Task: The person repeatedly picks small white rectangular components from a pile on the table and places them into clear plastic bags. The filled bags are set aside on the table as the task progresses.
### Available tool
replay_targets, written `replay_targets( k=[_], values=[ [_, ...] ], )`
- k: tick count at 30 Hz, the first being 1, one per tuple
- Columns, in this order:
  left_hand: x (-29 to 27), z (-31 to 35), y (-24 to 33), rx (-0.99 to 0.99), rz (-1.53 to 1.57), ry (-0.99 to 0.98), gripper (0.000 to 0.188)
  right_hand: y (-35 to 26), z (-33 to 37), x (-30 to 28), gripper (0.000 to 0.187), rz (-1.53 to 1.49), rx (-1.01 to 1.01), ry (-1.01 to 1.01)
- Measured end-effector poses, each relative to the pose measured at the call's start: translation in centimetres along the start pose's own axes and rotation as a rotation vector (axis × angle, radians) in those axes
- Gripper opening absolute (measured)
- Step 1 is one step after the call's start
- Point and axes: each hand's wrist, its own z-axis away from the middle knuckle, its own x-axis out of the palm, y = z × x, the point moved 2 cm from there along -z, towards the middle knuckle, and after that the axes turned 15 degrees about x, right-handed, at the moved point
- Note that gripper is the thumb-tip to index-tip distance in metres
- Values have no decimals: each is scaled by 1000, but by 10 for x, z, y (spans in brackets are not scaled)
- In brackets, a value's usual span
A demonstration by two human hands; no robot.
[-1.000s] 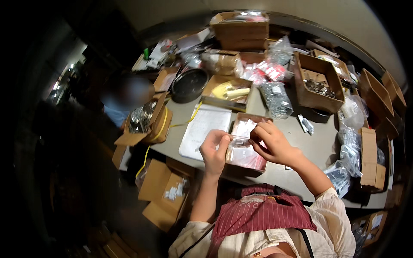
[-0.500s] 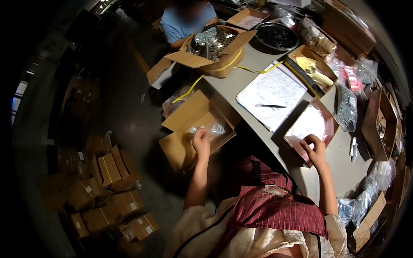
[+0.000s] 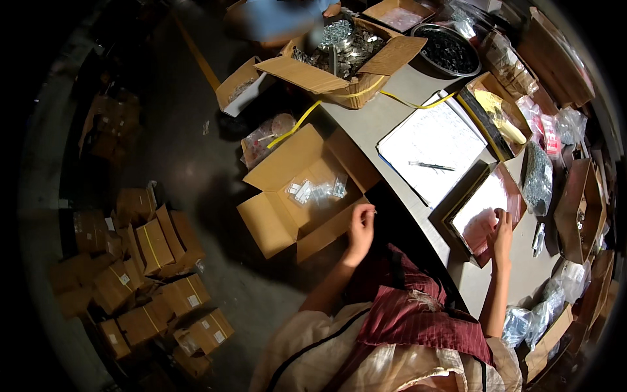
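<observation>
Along the right of the view stands a grey table point(image 3: 473, 284), littered toward its far side with boxes and bagged parts. On the floor point(image 3: 228, 287) at lower left, a pile of closed and half-open cartons point(image 3: 157, 245) lies well apart from the person. Next in size, an open carton point(image 3: 281, 163) sits beside the table's left edge, lower than the tabletop, flaps spread. Beyond it, at the table's far corner, a box of metal parts point(image 3: 300, 77) stands open, loose pieces heaped inside. An open notebook point(image 3: 424, 137) lies flat on the tabletop. Just to its right, near the table's front edge, is a shallow box point(image 3: 462, 239) containing glossy clear bags point(image 3: 480, 219).

The left hand point(image 3: 361, 228) is raised just beside the open carton's near right corner, between carton and table. Its forearm slants up and rightward; the fingers are curled inward and narrow, and whether anything is pinched at the fingertips cannot be determined. The right hand point(image 3: 501, 236) is over the near right side of the shallow box, forearm almost straight up the view, fingers bent and close together; a grip on a bag cannot be confirmed.

Smaller items: clear packets point(image 3: 303, 191) lie grouped on the open carton's bottom. A black pen point(image 3: 431, 166) rests across the notebook's lower part.
</observation>
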Motion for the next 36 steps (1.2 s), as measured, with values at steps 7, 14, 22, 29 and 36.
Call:
replay_targets(
  k=[7, 14, 22, 29, 36],
  values=[
    [44, -1, 52, 119, 92, -228, 13, 36, -6, 14, 12, -102, 11, -119],
    [82, 28, 76, 218, 81, -209, 12, 43, -2, -23, 26, -742, 249, -291],
    [178, 42, 178, -168, 690, -390, 31, 43, 53, -88, 25, -1420, 264, -608],
    [187, 46, 181, 33, 436, -606, 19, 73, 80, -80, 52, -1119, 84, -416],
    [181, 19, 246, 443, 155, -875, 20, 30, 87, -124, 43, -604, -134, -365]
  ],
)
